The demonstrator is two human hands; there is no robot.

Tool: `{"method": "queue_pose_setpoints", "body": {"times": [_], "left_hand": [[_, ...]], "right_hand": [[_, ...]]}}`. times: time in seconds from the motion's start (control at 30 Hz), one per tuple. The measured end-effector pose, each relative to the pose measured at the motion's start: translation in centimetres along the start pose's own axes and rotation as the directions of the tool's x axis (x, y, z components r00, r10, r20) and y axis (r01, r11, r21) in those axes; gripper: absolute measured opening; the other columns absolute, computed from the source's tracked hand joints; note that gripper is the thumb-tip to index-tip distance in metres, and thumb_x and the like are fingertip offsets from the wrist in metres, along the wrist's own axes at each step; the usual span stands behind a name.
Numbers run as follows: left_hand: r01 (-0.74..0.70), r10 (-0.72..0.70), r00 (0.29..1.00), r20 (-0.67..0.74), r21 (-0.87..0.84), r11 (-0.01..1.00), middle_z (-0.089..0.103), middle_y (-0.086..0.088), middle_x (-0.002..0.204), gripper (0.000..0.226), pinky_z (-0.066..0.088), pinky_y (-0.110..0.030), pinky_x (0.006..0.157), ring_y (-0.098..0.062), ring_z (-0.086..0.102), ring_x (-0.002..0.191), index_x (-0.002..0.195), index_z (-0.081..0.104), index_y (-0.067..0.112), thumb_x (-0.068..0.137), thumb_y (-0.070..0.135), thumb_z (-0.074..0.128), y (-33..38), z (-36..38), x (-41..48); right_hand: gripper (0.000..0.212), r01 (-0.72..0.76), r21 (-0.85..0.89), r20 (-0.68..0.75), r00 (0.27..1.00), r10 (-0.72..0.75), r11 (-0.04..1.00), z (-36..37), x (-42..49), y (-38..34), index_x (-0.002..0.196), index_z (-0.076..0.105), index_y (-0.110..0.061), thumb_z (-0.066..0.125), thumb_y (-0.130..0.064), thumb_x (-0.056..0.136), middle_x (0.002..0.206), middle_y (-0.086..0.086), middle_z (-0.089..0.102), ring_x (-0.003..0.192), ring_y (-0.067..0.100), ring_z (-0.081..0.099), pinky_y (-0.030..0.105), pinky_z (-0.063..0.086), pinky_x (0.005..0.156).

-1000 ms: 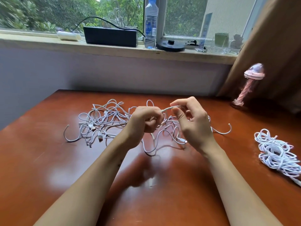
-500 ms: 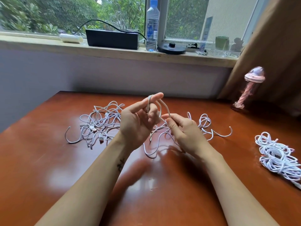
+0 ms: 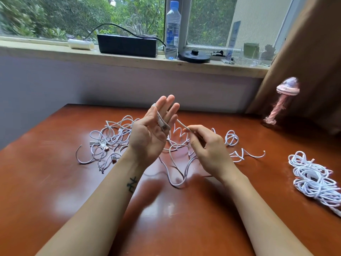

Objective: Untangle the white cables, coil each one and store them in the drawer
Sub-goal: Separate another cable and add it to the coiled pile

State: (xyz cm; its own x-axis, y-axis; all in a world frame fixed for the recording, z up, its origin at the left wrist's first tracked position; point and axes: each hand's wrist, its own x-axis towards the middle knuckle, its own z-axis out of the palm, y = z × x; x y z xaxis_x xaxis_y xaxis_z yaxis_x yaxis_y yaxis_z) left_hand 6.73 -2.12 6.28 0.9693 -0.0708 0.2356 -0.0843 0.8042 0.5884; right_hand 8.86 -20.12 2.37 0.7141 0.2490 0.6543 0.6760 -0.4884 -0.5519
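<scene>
Reddish wooden table (image 3: 55,191), tangled white cables (image 3: 110,133), lilac wall (image 3: 92,84), windowsill (image 3: 129,60), brown curtain (image 3: 313,52)

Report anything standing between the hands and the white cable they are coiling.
Nothing visible does: the cable lies over the straight fingers of the left hand, and the right hand pinches it. Below, it trails toward the tangled pile on the table.
</scene>
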Motion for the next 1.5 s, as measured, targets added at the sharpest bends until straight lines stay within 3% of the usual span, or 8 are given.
{"method": "queue_pose_setpoints", "body": {"times": [0.33, 0.57, 0.77, 0.87, 0.97, 1.07, 1.27, 1.5], "left_hand": [[-0.081, 0.082, 0.997, -0.001, 0.107, 0.991, 0.06, -0.003, 0.142, 0.029, 0.046, -0.034, 0.108, -0.022, 0.06, 0.128, 0.129, 0.059, 0.012, 0.107, 0.013, 0.04, -0.4, 0.1, 0.3], [-0.198, 0.23, 0.972, -0.049, 0.355, 0.914, 0.063, 0.003, 0.139, 0.03, 0.044, -0.035, 0.112, -0.014, 0.06, 0.128, 0.131, 0.062, 0.014, 0.104, 0.01, 0.049, -0.6, -0.7, 0.9], [-0.308, 0.374, 0.917, 0.137, 0.839, 0.448, 0.05, 0.005, 0.151, 0.039, 0.038, -0.025, 0.116, 0.0, 0.047, 0.137, 0.142, 0.055, 0.013, 0.104, 0.009, 0.054, -2.1, -1.4, 0.7], [-0.392, 0.405, 0.871, 0.279, 0.891, 0.23, 0.045, 0.006, 0.155, 0.04, 0.038, -0.016, 0.11, -0.002, 0.048, 0.137, 0.144, 0.053, 0.007, 0.103, 0.006, 0.053, -2.3, -1.7, 0.7], [-0.44, 0.364, 0.851, 0.38, 0.892, 0.099, 0.048, 0.003, 0.154, 0.041, 0.038, -0.022, 0.113, -0.008, 0.047, 0.14, 0.144, 0.053, 0.007, 0.103, 0.005, 0.052, -2.4, -2.4, 1.0], [-0.447, 0.289, 0.854, 0.433, 0.894, -0.023, 0.062, -0.003, 0.139, 0.035, 0.043, -0.025, 0.11, -0.008, 0.056, 0.129, 0.136, 0.059, 0.005, 0.102, 0.006, 0.051, -2.5, -3.5, 1.3], [-0.389, 0.212, 0.891, 0.402, 0.916, -0.103, 0.067, 0.004, 0.087, 0.018, 0.049, -0.04, 0.077, -0.015, 0.061, 0.081, 0.097, 0.065, 0.012, 0.098, 0.015, 0.048, -2.8, -4.4, 1.2], [-0.329, 0.109, 0.941, 0.321, 0.942, 0.07, 0.053, -0.002, 0.064, 0.031, 0.038, -0.04, 0.062, -0.018, 0.047, 0.063, 0.078, 0.058, 0.002, 0.093, 0.026, 0.048, -2.6, -3.3, 0.3]], "right_hand": [[0.017, -0.285, 0.44, 0.088, 0.957, 0.275, 0.852, -0.2, 0.2, -1.3, 0.097, 0.072, -0.015, 0.058, -0.008, 0.102, 0.082, -0.014, 0.073, 0.075, 0.007, 0.067, 0.02, 0.055, 0.07], [0.015, -0.285, 0.364, 0.063, 0.957, 0.282, 0.886, 0.3, 0.2, -0.7, 0.11, 0.072, -0.017, 0.062, -0.012, 0.1, 0.08, -0.018, 0.071, 0.07, -0.005, 0.061, 0.013, 0.047, 0.068], [0.014, -0.284, 0.297, 0.109, 0.959, 0.263, 0.912, 0.7, 0.0, -0.8, 0.112, 0.07, -0.02, 0.061, -0.018, 0.101, 0.068, -0.012, 0.063, 0.06, 0.004, 0.055, 0.018, 0.045, 0.059], [0.02, -0.285, 0.304, 0.139, 0.957, 0.253, 0.909, 0.6, 0.0, -0.8, 0.12, 0.067, -0.021, 0.057, -0.015, 0.103, 0.06, -0.004, 0.056, 0.05, 0.014, 0.054, 0.027, 0.048, 0.053], [0.024, -0.247, 0.232, 0.135, 0.966, 0.22, 0.941, 0.6, -0.1, -0.6, 0.125, 0.067, -0.021, 0.057, -0.017, 0.103, 0.068, -0.019, 0.062, 0.05, 0.005, 0.056, 0.022, 0.048, 0.053], [0.021, -0.076, 0.07, 0.04, 0.997, 0.073, 0.995, 0.6, 0.0, -0.7, 0.118, 0.073, -0.019, 0.061, -0.014, 0.101, 0.091, -0.022, 0.065, 0.076, -0.001, 0.063, 0.013, 0.045, 0.072], [0.008, -0.005, 0.038, -0.065, 0.998, 0.007, 0.999, 0.1, 0.0, -0.7, 0.1, 0.074, -0.016, 0.073, -0.017, 0.093, 0.093, -0.008, 0.072, 0.082, 0.01, 0.067, 0.032, 0.055, 0.077], [0.009, 0.132, -0.123, -0.126, 0.981, -0.148, 0.984, -0.3, 0.2, -0.2, 0.098, 0.071, -0.018, 0.076, -0.021, 0.091, 0.089, -0.012, 0.065, 0.079, 0.014, 0.058, 0.033, 0.05, 0.075]]}}
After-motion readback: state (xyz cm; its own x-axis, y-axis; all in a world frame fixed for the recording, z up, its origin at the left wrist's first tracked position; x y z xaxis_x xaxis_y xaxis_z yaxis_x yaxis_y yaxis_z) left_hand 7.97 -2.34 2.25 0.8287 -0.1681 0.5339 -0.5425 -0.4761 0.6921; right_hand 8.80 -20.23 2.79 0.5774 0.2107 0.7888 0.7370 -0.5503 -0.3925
